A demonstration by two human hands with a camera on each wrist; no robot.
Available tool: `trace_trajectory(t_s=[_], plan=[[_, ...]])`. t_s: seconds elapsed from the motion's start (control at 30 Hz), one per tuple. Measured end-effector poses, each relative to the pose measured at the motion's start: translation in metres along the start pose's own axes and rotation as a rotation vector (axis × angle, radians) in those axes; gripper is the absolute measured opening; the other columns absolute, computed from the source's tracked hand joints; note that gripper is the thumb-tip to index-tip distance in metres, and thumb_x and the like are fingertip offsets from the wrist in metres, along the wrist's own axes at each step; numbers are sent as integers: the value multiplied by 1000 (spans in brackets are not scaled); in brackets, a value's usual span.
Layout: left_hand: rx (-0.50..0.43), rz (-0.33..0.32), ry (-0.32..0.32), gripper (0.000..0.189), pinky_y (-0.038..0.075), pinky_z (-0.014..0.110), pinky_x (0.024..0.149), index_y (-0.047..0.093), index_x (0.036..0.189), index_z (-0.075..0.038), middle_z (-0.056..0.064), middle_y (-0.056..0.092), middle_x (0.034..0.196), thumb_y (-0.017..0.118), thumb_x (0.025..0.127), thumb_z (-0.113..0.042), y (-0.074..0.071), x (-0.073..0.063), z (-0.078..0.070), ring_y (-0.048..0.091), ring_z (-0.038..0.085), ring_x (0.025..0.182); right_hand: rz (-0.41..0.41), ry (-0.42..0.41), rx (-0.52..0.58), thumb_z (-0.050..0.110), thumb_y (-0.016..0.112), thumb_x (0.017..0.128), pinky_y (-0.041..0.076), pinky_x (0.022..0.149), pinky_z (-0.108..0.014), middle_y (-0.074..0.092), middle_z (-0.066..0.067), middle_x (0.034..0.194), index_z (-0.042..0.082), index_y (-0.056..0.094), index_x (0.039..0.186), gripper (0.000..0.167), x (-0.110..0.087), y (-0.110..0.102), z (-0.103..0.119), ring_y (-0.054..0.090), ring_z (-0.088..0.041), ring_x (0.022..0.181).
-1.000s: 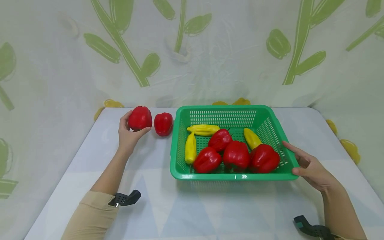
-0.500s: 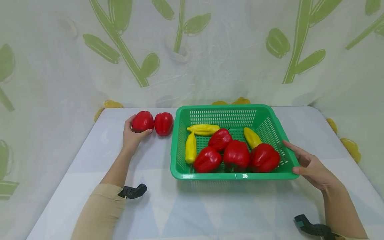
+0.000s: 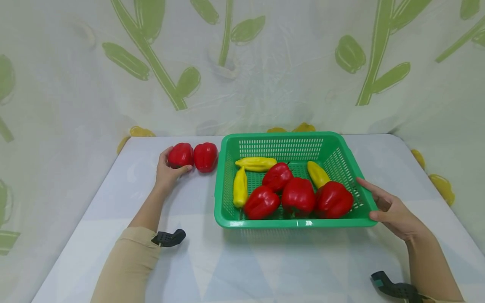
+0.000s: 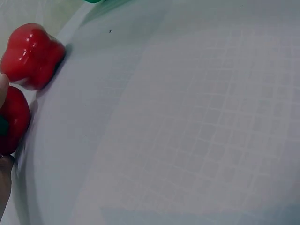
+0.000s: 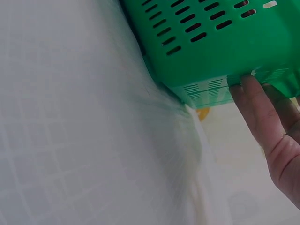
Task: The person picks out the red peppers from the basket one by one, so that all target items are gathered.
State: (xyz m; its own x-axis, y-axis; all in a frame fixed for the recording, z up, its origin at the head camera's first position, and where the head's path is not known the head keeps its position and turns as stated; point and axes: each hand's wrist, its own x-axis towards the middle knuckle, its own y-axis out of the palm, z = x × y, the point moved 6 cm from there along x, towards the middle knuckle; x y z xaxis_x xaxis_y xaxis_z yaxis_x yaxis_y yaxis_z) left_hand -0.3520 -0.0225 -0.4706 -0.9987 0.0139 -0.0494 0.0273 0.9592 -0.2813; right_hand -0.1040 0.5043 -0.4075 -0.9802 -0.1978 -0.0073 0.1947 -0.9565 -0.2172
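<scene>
My left hand point(image 3: 166, 173) holds a red bell pepper point(image 3: 181, 155) low at the table's far left, thumb on its near side. In the left wrist view part of that pepper point(image 4: 18, 112) shows between the fingertips. Close to its right stands another red bell pepper point(image 3: 206, 157). The green plastic basket point(image 3: 261, 223) has several red bell peppers point(image 3: 299, 195) and long yellow peppers point(image 3: 256, 163) in it. My right hand point(image 3: 395, 214) grips the basket's right rim, thumb near the front corner. The right wrist view shows its fingers point(image 5: 262, 110) against the basket's perforated wall point(image 5: 206, 54).
A white table point(image 3: 182, 261) with pale blue triangles lies under everything. Behind it hangs a pale curtain point(image 3: 280, 75) with a green leaf print. Each wrist wears a black camera mount, the left mount point(image 3: 168, 238) sitting over a tan sleeve point(image 3: 125, 269).
My left hand has lowered the red bell pepper and brought it rightward, close beside the other loose one. The right hand and the basket have stayed in place.
</scene>
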Motion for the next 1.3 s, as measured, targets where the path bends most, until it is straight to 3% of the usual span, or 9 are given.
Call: trace_trajectory(t_s=[0.53, 0.8, 1.1, 1.3], plan=[[-2, 36, -44, 95, 38, 47, 105, 10, 152, -27, 5, 20, 154, 74, 82, -21, 3, 1, 2, 19, 27, 141, -3, 9, -14, 17, 60, 91, 53, 82, -26, 41, 10, 136, 16, 27, 150, 68, 0, 0, -1, 44, -2, 117], [74, 64, 14, 96, 38, 48, 106, 9, 152, -29, 8, 19, 155, 74, 82, -26, 0, 1, -2, 21, 31, 141, 22, -24, 24, 14, 58, 92, 52, 83, -24, 41, 9, 136, 18, 28, 150, 66, 2, -1, -2, 44, -3, 119], [5, 40, 3, 91, 29, 43, 111, 11, 153, -24, 6, 18, 157, 71, 85, -27, -5, -2, -10, 21, 28, 143, -10, 19, -40, 17, 60, 91, 50, 84, -21, 33, 14, 140, 18, 27, 150, 68, 1, -3, 0, 36, 0, 121], [60, -2, 16, 90, 33, 44, 109, 14, 152, -27, 0, 18, 157, 72, 83, -29, -9, -2, -24, 20, 24, 144, -11, 26, -31, 18, 60, 91, 50, 85, -22, 32, 15, 140, 19, 27, 150, 68, 2, -1, -2, 37, 0, 121]])
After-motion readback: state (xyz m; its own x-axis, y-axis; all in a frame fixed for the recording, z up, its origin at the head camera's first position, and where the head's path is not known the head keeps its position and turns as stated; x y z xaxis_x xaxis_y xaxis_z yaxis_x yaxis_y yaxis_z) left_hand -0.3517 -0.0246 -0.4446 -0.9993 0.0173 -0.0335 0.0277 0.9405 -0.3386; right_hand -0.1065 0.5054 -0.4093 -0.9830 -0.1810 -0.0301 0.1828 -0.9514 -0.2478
